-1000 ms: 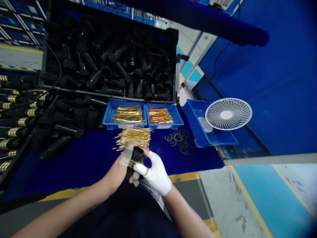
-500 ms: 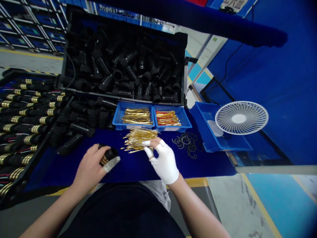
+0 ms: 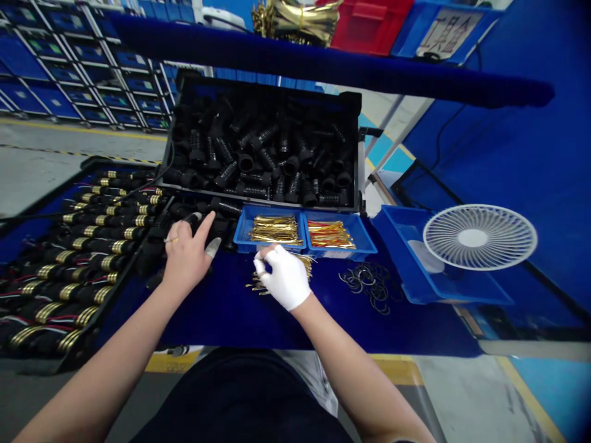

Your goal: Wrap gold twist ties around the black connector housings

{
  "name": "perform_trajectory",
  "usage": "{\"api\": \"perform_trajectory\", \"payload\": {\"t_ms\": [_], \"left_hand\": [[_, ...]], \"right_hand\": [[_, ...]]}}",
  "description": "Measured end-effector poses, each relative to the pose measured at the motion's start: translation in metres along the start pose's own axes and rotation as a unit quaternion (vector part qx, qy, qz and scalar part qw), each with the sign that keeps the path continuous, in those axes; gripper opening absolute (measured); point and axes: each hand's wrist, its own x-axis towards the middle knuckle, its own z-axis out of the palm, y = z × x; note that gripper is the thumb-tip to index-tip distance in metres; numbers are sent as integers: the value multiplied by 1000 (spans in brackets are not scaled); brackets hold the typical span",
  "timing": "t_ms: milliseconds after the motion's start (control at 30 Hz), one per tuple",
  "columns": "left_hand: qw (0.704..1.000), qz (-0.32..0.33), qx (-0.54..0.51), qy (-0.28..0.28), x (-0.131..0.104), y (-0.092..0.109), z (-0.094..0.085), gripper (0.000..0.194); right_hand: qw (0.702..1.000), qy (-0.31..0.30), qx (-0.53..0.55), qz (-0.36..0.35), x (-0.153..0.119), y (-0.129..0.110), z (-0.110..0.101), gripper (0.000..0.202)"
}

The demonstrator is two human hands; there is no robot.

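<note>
Step judged as parts pickup: the left hand [image 3: 185,261] was open at the black sleeves [image 3: 225,207]; the right hand [image 3: 285,278] was curled over gold ties [image 3: 306,264] on the counter [image 3: 221,320], closure undeterminable. Separating one tie called for a fine pinch.

Black ribbed sleeves [image 3: 227,207] lie jumbled near loosely bunched gold strips [image 3: 305,264].

2 sm. blue trays [image 3: 361,237], 1 fan [image 3: 480,238]
</note>
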Motion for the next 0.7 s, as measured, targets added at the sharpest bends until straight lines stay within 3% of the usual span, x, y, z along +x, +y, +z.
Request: {"api": "perform_trajectory", "payload": {"t_ms": [67,100,133,167,267,300,367,433,467,567,700], "left_hand": [[1000,14,-19,4,17,-2,9,52],[999,18,-34,9,23,-3,11,45],[998,22,-52,16,27,-5,12,36],[997,22,-74,30,30,-7,11,29],[978,10,-191,82,21,-12,2,21],[964,1,-253,84,13,-12,-2,22],[916,-30,-399,34,-11,-12,-6,27],[862,-50,-501,-53,-39,-11,-7,40],[858,-43,-503,-99,-52,-11,-8,43],[909,31,-375,-181,-80,-10,-9,49],[955,106,-211,-179,-89,1,-3,69]], "right_hand": [[977,133,165,32,-7,6,-17,13],[943,196,263,65,-10,10,-26,15],[889,250,369,104,-13,15,-35,17],[817,287,479,142,-17,21,-44,20],[567,295,741,205,-29,43,-63,17],[504,279,789,215,-34,50,-66,13],[432,258,832,235,-43,59,-66,4],[418,251,838,244,-51,60,-64,8],[425,249,836,243,-54,58,-63,12],[487,252,808,217,-56,46,-63,13],[624,260,718,164,-53,27,-60,14]]}}
